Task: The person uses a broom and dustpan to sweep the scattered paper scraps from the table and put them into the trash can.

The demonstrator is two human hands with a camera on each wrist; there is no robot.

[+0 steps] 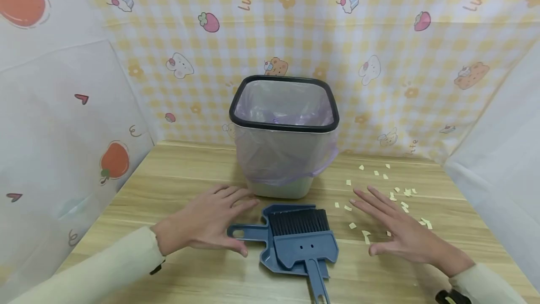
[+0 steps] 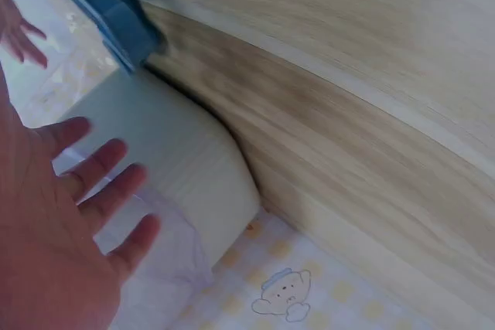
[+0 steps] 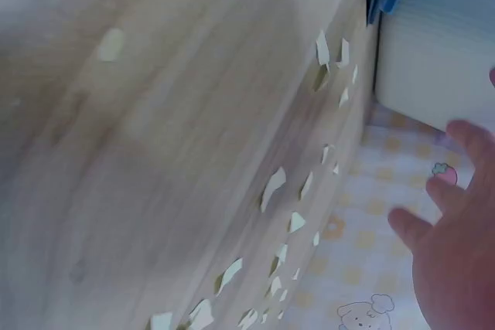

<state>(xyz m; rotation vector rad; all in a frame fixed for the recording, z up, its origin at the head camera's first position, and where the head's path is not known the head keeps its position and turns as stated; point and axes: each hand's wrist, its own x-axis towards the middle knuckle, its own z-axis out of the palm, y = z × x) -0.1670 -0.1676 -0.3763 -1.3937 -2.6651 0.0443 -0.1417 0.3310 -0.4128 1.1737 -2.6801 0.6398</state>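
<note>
A blue-grey dustpan (image 1: 249, 232) lies on the table with a matching hand brush (image 1: 303, 247) on top, its dark bristles toward the bin. My left hand (image 1: 215, 222) hovers beside the dustpan's handle, fingers spread and holding nothing; the left wrist view shows the same hand (image 2: 62, 222) with its fingers apart. To the right, my right hand (image 1: 398, 229) is held over scattered pale yellow paper scraps (image 1: 365, 233), also with straight fingers and nothing in it. Behind the dustpan stands a waste bin (image 1: 278, 189) with a black rim and a translucent purple liner bag.
The wooden table (image 1: 190, 163) meets a yellow checked cloth (image 1: 202, 88) at the back. White cloth hangs at the left (image 1: 55, 130) and right sides. Most paper scraps lie right of the bin, several partly behind my right hand.
</note>
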